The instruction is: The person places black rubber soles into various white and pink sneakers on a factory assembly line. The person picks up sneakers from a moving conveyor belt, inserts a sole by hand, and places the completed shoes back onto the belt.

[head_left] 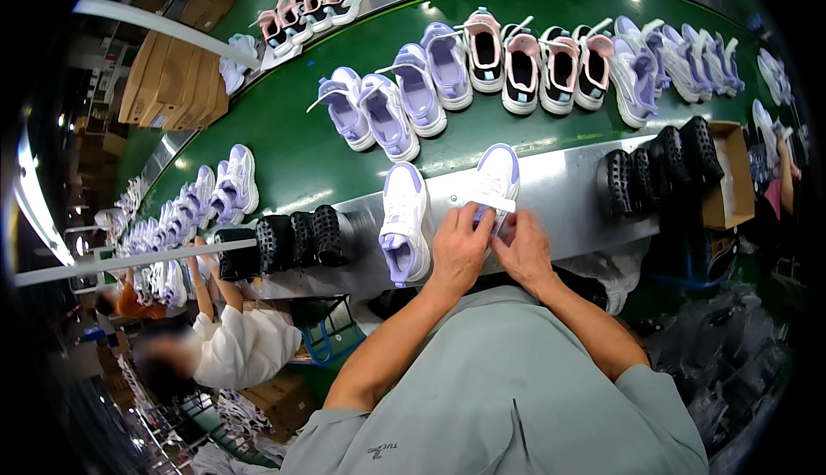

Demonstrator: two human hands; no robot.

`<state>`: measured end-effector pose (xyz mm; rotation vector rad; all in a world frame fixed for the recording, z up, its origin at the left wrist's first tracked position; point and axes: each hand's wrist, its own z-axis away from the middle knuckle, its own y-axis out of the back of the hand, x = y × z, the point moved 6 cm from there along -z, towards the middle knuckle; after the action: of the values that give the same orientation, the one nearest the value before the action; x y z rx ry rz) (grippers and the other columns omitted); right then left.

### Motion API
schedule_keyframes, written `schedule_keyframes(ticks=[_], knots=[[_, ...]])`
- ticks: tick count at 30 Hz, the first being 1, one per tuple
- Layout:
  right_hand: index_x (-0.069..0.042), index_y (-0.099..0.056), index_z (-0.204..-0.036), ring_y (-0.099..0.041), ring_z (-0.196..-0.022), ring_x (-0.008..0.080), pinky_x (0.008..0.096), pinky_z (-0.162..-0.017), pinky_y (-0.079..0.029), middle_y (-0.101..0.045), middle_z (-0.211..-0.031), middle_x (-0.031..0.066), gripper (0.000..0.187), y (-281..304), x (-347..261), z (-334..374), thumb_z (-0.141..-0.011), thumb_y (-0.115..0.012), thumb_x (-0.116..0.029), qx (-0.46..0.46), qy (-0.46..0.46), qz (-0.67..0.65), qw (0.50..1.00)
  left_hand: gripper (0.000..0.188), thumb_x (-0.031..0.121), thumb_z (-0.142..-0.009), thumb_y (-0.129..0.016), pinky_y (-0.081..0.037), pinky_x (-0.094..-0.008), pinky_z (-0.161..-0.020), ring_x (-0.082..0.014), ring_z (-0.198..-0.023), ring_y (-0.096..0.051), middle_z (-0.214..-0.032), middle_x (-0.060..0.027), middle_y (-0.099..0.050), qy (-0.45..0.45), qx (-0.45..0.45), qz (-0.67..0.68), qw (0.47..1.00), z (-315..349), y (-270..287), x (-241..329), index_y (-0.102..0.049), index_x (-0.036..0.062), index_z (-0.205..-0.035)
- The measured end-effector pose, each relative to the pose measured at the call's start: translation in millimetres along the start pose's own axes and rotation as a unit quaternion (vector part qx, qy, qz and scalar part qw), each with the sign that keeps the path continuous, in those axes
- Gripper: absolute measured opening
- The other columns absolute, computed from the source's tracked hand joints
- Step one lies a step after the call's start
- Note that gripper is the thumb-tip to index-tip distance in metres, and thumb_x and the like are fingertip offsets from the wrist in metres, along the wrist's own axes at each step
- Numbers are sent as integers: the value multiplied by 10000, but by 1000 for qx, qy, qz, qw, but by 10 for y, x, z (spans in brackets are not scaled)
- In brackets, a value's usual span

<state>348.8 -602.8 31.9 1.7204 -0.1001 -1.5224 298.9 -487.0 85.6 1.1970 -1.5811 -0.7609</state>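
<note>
A white sneaker with lavender toe trim [496, 176] rests on the metal ledge in front of me, its toe pointing away. My left hand [460, 247] has its fingers bent and pinched at the sneaker's white strap [495, 204]. On the heel side, my right hand [525, 253] curls around the shoe's opening. Both hands cover most of the sneaker's back half. Just left of them stands a matching sneaker [403, 217], strap lying across its top, untouched by either hand.
Behind the metal ledge [572, 191] runs a green conveyor [284, 122] with several lavender sneakers [422, 96] and black-and-pink sneakers [520, 66]. Black studded blocks [301, 236] sit left; more [662, 165] stand right, beside a cardboard box [731, 178]. A co-worker [245, 342] is at the left.
</note>
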Motion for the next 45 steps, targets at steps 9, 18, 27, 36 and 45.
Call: schedule_keyframes(ticks=[9,18,27,36,45], knots=[[46,-608,-833,-673,-740,427,474,-685,-525,-669,-753,229,295,-424,376,137,-902,-607,-241,-54,-133,-194,970,156,106,-729,-627,-474,-395,-763,-282,-884,-546,-919,-100,-538,-209,-116,0,971,48,-150,-31,-651,18,-856],[34,-581,-920,-661,-782,445,513,-696,-509,-669,-801,231,235,-509,336,137,-913,-652,-189,-48,-84,-135,986,271,265,-852,-758,-437,-463,-751,-359,-830,-563,-827,-161,-627,146,-65,-17,987,307,-233,-88,-704,2,-821],[29,-594,-909,-650,-670,344,438,-645,-509,-666,-796,193,232,-453,482,54,-930,-658,-193,-100,-60,-255,960,334,297,-825,-757,-433,-479,-756,-354,-803,-565,-721,-151,-644,242,-16,3,970,345,-387,-196,-689,-12,-720],[5,-657,-812,-427,-552,63,281,-459,-331,-539,-663,-8,276,0,196,-513,-937,-705,-237,-130,-216,-384,888,298,260,-840,-733,-432,-460,-722,-336,-738,-565,-687,-141,-651,321,-1,123,939,364,-362,-273,-688,6,-692],[25,-659,-883,-515,-572,96,278,-509,-418,-605,-686,27,210,-282,491,-143,-931,-697,-175,-80,-218,-391,891,333,269,-883,-728,-445,-387,-598,-227,-597,-571,-673,-183,-649,498,5,313,809,552,-515,-410,-715,-63,-876]])
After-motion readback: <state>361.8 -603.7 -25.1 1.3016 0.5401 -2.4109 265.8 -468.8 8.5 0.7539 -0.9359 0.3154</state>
